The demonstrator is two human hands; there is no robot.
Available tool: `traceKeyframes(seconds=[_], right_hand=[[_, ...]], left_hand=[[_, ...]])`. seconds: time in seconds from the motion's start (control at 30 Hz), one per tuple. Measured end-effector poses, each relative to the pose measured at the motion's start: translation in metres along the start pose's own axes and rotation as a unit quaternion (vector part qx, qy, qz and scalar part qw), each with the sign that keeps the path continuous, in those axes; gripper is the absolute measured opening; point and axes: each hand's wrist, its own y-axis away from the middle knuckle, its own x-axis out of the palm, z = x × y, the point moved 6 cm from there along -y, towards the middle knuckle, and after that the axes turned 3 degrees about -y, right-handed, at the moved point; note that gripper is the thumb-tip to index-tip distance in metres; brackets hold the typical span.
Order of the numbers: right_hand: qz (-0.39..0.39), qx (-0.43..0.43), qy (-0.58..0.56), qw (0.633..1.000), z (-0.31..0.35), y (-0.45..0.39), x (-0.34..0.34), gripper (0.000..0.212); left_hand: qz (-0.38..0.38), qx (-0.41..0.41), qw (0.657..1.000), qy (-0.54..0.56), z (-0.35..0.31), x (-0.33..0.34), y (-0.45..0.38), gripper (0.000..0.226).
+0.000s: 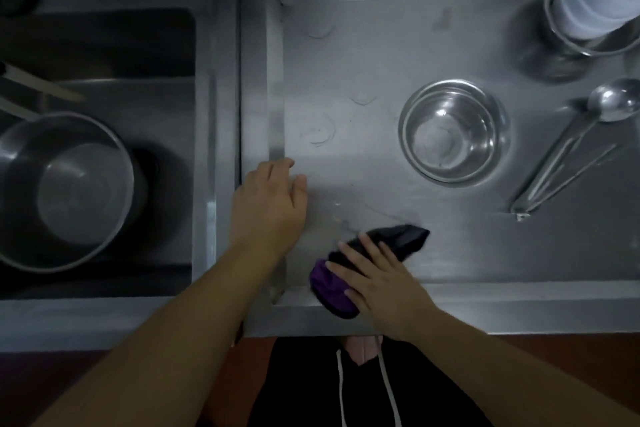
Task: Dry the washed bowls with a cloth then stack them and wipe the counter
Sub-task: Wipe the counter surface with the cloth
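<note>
The right hand [379, 282] lies flat with straight fingers on a crumpled black-and-purple cloth [360, 267], pressing it onto the recessed stainless-steel counter [363, 62] at its front edge, near the front-left corner. The left hand [268, 204] rests relaxed and holding nothing against the counter's raised left rim. A stack of round shiny steel bowls [453, 132] sits upright right of the counter's centre, well apart from the cloth. Two long steel spoons [571, 146] lie at the right edge. A steel container holding stacked translucent plastic cups [588, 0] stands in the back-right corner. A large steel pot [65, 191] sits in the sink [166, 87] left of the counter.
</note>
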Motion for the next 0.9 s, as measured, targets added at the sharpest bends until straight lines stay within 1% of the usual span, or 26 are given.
traceKeyframes(seconds=[0.1, 0.2, 0.27, 0.37, 0.47, 0.53, 0.6, 0.7, 0.8, 0.83, 0.9], right_hand=[[-0.028, -0.041, 0.019, 0.999, 0.021, -0.057, -0.004, 0.055], [-0.082, -0.029, -0.003, 0.996, 0.016, -0.121, -0.025, 0.055], [-0.107, 0.009, -0.022, 0.994, -0.003, -0.167, -0.047, 0.057], [-0.142, 0.094, -0.058, 0.984, -0.031, -0.231, -0.083, 0.058], [-0.173, 0.153, -0.108, 0.967, -0.032, -0.257, -0.096, 0.060], [-0.181, 0.157, -0.108, 0.965, -0.017, -0.245, -0.088, 0.062], [-0.164, 0.121, -0.085, 0.975, 0.006, -0.213, -0.072, 0.062], [-0.093, 0.025, -0.058, 0.994, 0.031, -0.145, -0.033, 0.063], [-0.021, -0.095, -0.015, 0.995, 0.046, -0.066, 0.008, 0.059], [-0.007, -0.119, -0.002, 0.993, 0.047, -0.046, 0.017, 0.056], [0.008, -0.140, 0.018, 0.990, 0.043, -0.031, 0.025, 0.053]], left_hand=[[-0.018, -0.025, 0.999, -0.010, 0.019, -0.008, -0.004, 0.045], [-0.035, -0.050, 0.998, -0.024, 0.037, -0.019, -0.006, 0.043], [-0.044, -0.055, 0.997, -0.035, 0.047, -0.027, -0.008, 0.042], [-0.062, -0.062, 0.995, -0.044, 0.060, -0.043, -0.012, 0.045], [-0.086, -0.078, 0.992, -0.046, 0.072, -0.054, -0.014, 0.042], [-0.087, -0.077, 0.992, -0.050, 0.073, -0.055, -0.015, 0.041], [-0.079, -0.069, 0.993, -0.059, 0.069, -0.052, -0.017, 0.041], [-0.064, -0.056, 0.994, -0.070, 0.061, -0.044, -0.019, 0.041], [-0.055, -0.042, 0.995, -0.072, 0.054, -0.036, -0.024, 0.047], [-0.052, -0.041, 0.995, -0.069, 0.053, -0.033, -0.027, 0.049], [-0.046, -0.041, 0.996, -0.066, 0.051, -0.029, -0.033, 0.049]])
